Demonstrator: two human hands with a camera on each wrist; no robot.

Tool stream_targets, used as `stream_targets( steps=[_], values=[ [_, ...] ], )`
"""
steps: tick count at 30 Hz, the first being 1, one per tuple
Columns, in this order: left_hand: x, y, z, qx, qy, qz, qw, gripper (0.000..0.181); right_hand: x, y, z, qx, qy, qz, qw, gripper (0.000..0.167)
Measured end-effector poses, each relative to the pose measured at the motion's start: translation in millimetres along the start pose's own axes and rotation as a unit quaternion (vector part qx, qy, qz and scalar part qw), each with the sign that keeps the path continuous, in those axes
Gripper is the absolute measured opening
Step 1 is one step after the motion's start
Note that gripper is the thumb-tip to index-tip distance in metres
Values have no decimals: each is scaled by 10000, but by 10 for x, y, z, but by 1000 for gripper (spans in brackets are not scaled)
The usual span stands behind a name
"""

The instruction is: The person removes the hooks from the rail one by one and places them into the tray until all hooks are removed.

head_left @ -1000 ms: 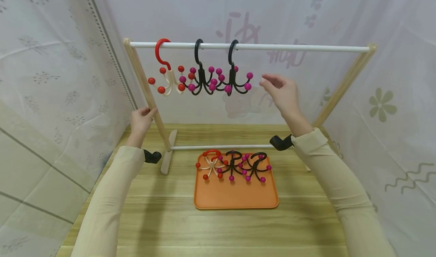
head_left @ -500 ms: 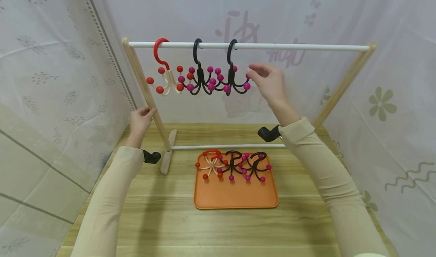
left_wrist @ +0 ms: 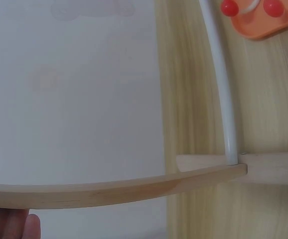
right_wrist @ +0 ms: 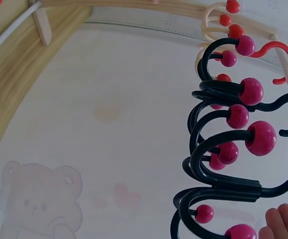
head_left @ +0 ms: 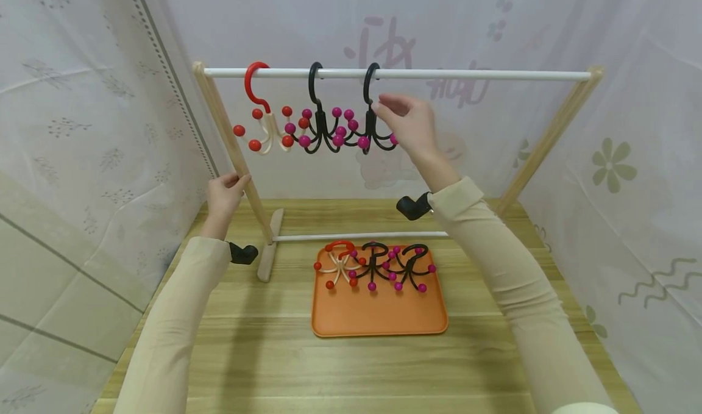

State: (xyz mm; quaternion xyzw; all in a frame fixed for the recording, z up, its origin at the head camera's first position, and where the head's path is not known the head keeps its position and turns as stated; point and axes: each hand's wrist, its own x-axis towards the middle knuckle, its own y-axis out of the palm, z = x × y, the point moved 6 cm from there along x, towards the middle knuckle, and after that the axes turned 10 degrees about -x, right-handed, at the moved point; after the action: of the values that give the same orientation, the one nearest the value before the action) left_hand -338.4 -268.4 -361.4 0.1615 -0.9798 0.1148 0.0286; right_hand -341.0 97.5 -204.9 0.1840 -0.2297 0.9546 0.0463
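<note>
My left hand (head_left: 223, 196) grips the left wooden post (head_left: 227, 130) of a garment rack; only some fingertips (left_wrist: 9, 224) show beside that post in the left wrist view. From the rack's white rail (head_left: 482, 74) hang a red-hooked hanger (head_left: 269, 121) with cream arms and red balls, a black hanger with magenta balls (head_left: 321, 121) and a second black hanger (head_left: 370, 121) to its right. My right hand (head_left: 411, 124), thumb and fingers slightly apart, is at the neck of the second black one. The right wrist view shows its fingers (right_wrist: 283, 221) close beside that hanger's stem.
An orange tray (head_left: 378, 319) on the wooden table (head_left: 274, 353) holds one red-hooked hanger (head_left: 341, 266) and two black hangers (head_left: 373, 267) along its far side. A lower white bar (head_left: 356, 236) runs behind it. Printed curtains stand at the back and sides.
My right hand has moved left, from beside the hanging hangers to the neck of the rightmost one. My left hand stays at the post. The view has shifted slightly.
</note>
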Motion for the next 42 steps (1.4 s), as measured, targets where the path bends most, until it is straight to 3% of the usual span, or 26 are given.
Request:
stream_targets(
  steps=[7,12,20,36,42],
  values=[
    [-3,-4,-3,23,33,6,10000,51,41,121,174,-226,-385,167,9989,36],
    [-8,-10,-15,22,59,-25,10000,51,56,174,223,-7,-491,282,9984,31],
    [-5,-5,-33,74,125,-57,9999,48,91,20,137,368,-286,-122,9988,26],
    [-6,-2,-18,58,157,-73,9998,48,162,-210,83,-353,42,-450,9984,21],
    [-13,-2,-35,135,218,-49,9997,47,178,-276,91,-334,180,-541,9978,25]
  ],
)
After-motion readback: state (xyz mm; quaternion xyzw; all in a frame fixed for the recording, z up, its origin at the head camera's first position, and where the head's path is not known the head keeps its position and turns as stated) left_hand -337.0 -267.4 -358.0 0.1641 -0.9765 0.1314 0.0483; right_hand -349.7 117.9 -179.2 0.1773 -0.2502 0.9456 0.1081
